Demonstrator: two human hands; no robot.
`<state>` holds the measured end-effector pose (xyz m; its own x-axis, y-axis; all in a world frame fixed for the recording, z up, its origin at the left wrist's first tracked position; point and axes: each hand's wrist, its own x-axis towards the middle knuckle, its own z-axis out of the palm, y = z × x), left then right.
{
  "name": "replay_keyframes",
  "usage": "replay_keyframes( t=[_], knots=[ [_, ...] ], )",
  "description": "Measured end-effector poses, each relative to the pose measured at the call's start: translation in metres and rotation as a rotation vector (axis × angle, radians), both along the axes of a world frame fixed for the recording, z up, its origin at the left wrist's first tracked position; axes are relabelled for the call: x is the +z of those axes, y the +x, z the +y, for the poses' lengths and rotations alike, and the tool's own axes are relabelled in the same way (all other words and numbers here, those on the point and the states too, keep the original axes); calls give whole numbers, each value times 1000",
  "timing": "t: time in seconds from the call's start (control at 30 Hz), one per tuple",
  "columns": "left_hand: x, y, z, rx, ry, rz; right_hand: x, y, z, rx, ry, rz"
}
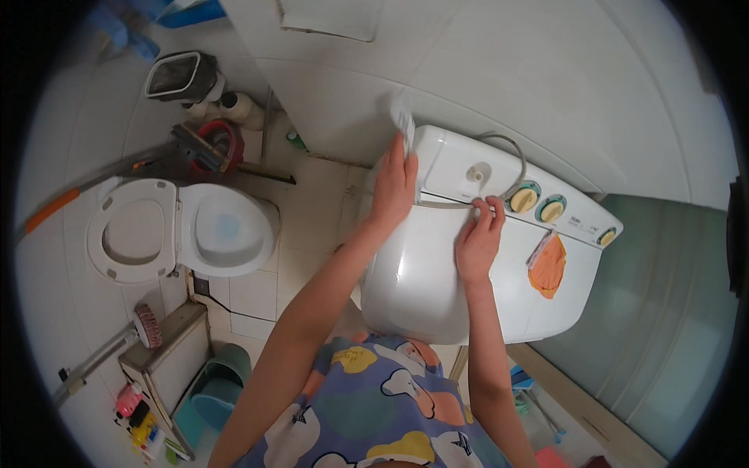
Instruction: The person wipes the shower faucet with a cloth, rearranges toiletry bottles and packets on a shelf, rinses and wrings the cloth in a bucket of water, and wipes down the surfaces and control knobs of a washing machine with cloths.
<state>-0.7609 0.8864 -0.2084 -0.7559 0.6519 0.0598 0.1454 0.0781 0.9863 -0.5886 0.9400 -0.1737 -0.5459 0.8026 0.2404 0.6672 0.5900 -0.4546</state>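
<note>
Right of an open toilet, a person's left hand clamps its fingers on a white item (too blurred to identify) by the far left corner of the washer. The right hand, fingers bent and slightly apart, touches the panel beside a hose; any grip cannot be told. Dark lettering marks the panel.

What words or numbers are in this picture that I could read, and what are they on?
White washing machine: small dark printing between the middle yellow dial and the right-hand yellow dial, too small to read.
Patterned purple clothing: letter-like marks on a yellow patch, too blurred to read.
I can't make out any other writing.
</note>
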Motion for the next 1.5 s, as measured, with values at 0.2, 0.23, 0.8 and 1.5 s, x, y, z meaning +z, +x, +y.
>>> replay_keyframes(
  t=[0.2, 0.23, 0.8, 1.5],
  knots=[
    [-11, 18, -44, -241, -250, -1, -2, 9, 0, 49, 38, -65],
    [-25, 11, -33, -180, -156, -5, -3, 6, -1, 56, 38, -74],
    [-7, 75, -135, -569, 73, -548, 28, -18, 23, 304, 130, -191],
    [2, 118, -99, -379, -323, 1044, 10, 190, -16, 144, -256, 76]
  ],
)
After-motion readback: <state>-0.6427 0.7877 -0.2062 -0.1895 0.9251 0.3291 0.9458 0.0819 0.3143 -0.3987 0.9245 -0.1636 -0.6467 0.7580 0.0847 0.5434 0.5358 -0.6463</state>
